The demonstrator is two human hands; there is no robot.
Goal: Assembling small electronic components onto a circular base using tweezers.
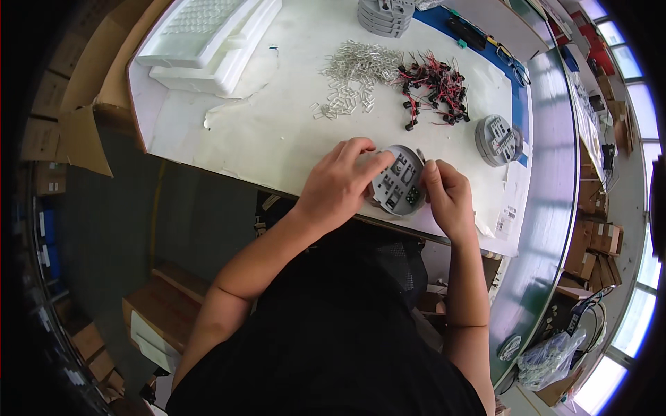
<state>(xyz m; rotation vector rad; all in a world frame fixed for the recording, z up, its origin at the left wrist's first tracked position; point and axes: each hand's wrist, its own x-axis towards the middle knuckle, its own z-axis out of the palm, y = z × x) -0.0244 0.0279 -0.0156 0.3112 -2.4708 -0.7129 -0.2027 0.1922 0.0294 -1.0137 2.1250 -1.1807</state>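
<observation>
A round grey plastic housing (401, 186) with slots, small green boards and dark parts on its face is at the table's near edge. My left hand (338, 184) grips it from the left, its fingers curled over the rim and upper face. On the housing's other side, my right hand (449, 196) is closed in a pinch beside the rim. A small thin greyish piece shows at its fingertips, too little of it to name. Beyond the hands lie a heap of small clear-and-silver pieces (361, 69) and a pile of black round parts with red and black wires (437, 90).
More grey housings are stacked at the right (496, 141) and far middle (385, 17). White foam trays (208, 48) stand at the far left. A blue strip along the back right bears a black-and-yellow tool (466, 31). An open cardboard box (90, 132) adjoins the table's left side.
</observation>
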